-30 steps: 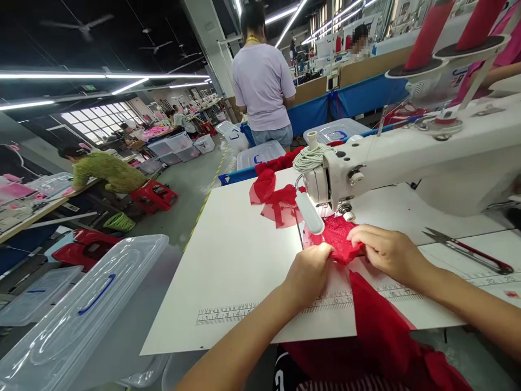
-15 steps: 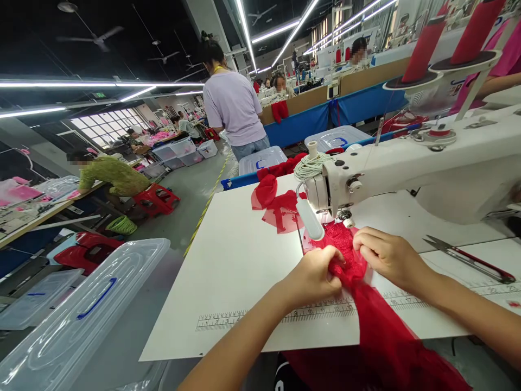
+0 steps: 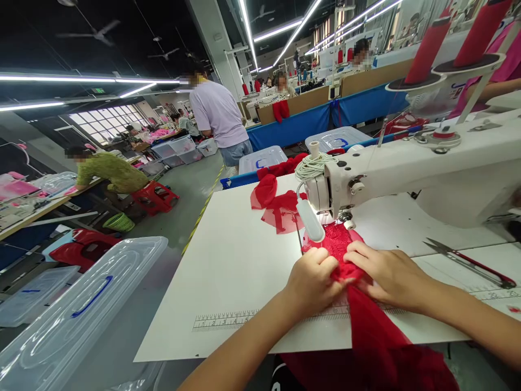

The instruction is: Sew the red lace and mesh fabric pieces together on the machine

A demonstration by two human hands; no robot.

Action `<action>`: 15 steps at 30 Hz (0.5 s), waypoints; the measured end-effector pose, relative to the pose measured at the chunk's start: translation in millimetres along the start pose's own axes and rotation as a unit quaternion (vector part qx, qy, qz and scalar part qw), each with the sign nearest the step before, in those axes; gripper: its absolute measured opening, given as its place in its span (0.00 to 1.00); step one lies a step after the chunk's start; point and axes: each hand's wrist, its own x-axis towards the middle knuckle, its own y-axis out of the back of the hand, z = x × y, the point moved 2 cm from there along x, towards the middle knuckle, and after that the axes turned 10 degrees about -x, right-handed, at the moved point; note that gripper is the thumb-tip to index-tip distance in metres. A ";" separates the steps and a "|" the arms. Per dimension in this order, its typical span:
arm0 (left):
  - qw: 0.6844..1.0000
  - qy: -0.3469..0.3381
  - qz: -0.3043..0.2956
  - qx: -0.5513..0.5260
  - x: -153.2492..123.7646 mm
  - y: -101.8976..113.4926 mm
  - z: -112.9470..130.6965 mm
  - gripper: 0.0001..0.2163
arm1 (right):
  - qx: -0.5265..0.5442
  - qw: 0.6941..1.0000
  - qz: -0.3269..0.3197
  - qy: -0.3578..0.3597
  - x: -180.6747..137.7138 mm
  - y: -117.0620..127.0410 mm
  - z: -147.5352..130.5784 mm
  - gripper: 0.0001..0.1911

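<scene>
A red lace fabric [image 3: 368, 331] lies on the white sewing table [image 3: 240, 260] and hangs over its near edge. My left hand [image 3: 312, 282] is closed, pinching a fold of the fabric just in front of the needle area. My right hand [image 3: 386, 271] rests on the same fabric beside it, fingers curled and pressing it down. The white sewing machine [image 3: 407, 168] stands right behind both hands, its lamp lighting the cloth. More red fabric [image 3: 277, 206] lies bunched behind the machine head.
Thread snips with a red handle [image 3: 472, 263] lie on the table at the right. Red thread cones [image 3: 427, 41] sit on top of the machine. Clear plastic bins [image 3: 81, 309] stand at the left. A person in a lilac shirt [image 3: 217, 117] stands in the aisle.
Both hands have shifted slightly toward me, and the right hand has closed in on the left over the fabric. The person in the lilac shirt has walked leftward down the aisle.
</scene>
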 end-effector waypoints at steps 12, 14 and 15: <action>0.999 -0.016 0.015 -0.045 -4.5 5.5 1.1 0.22 | 0.041 0.990 0.108 0.079 12.6 8.1 8.3 0.28; 0.999 -0.032 0.015 -0.030 -5.9 2.0 2.2 0.23 | -0.045 0.988 0.116 0.094 20.6 8.1 5.7 0.23; 0.999 -0.044 0.017 -0.021 -6.5 1.0 2.7 0.23 | -0.065 0.985 0.117 0.107 25.1 7.8 4.8 0.17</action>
